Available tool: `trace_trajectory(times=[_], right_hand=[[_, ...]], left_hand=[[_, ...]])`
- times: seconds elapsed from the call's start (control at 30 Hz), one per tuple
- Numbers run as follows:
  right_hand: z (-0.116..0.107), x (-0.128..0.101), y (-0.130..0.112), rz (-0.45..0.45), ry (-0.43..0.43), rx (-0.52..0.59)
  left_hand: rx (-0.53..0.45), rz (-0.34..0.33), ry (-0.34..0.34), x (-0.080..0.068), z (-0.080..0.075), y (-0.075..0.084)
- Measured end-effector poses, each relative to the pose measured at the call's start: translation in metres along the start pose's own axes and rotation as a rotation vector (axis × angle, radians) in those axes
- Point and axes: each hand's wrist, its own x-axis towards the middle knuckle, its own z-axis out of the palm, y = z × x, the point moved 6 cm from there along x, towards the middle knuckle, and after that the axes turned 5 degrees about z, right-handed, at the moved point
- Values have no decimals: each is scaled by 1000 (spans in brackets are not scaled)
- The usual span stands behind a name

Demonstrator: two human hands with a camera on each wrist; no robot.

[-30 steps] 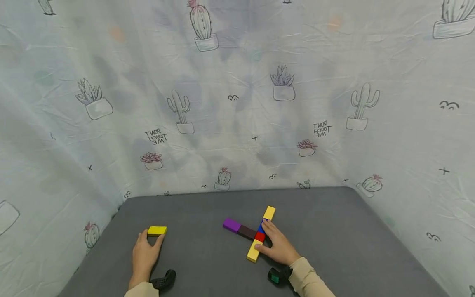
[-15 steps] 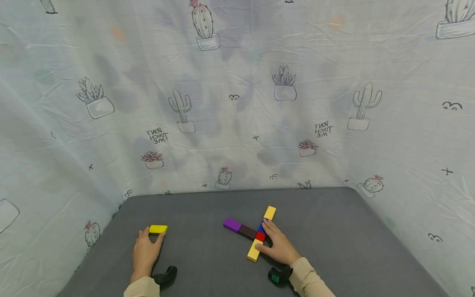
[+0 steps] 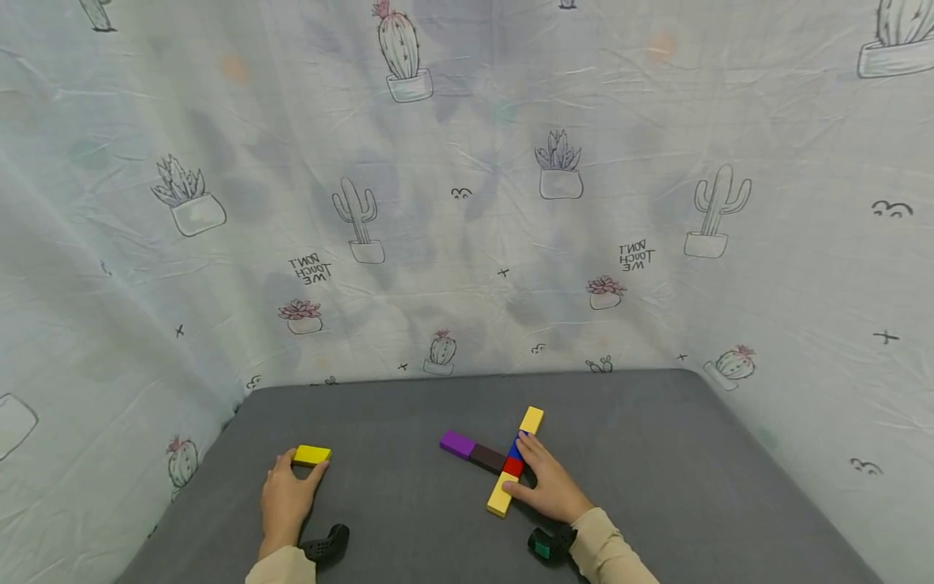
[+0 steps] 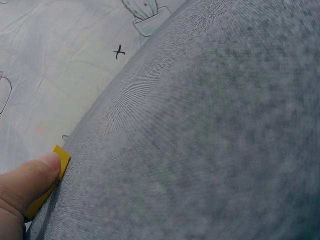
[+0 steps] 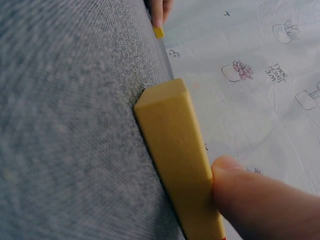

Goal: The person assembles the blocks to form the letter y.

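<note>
In the head view my left hand point(image 3: 287, 499) pinches a bright yellow block point(image 3: 312, 456) at the table's left, thumb at its right end and fingers at its left. The left wrist view shows the thumb point(image 4: 30, 180) pressed to this block. My right hand point(image 3: 552, 484) lies over a slanted row of blocks, thumb on the near pale yellow block point(image 3: 499, 499), fingertips on the blue block point(image 3: 514, 448). Between these two sits a red block point(image 3: 513, 466). Another pale yellow block point(image 3: 532, 419) tops the row. A dark brown block point(image 3: 487, 457) and a purple block point(image 3: 457, 444) branch off leftward.
A dark grey cloth-covered table point(image 3: 394, 519) lies beneath everything. Behind and on both sides hangs a pale curtain point(image 3: 467, 243) printed with cacti. Black wrist devices are strapped at the left wrist point(image 3: 327, 545) and the right wrist point(image 3: 549, 545).
The bright yellow block in my left hand has turned very slightly, its right end now nearer me. My right hand and the row of blocks look unmoved; the head view shifted a little.
</note>
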Motion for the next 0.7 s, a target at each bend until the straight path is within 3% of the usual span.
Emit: trace_trajectory(times=[0.7], right_hand=[[0, 0, 0, -1, 1, -8]], left_hand=[[-166, 0, 92, -11, -6, -2]])
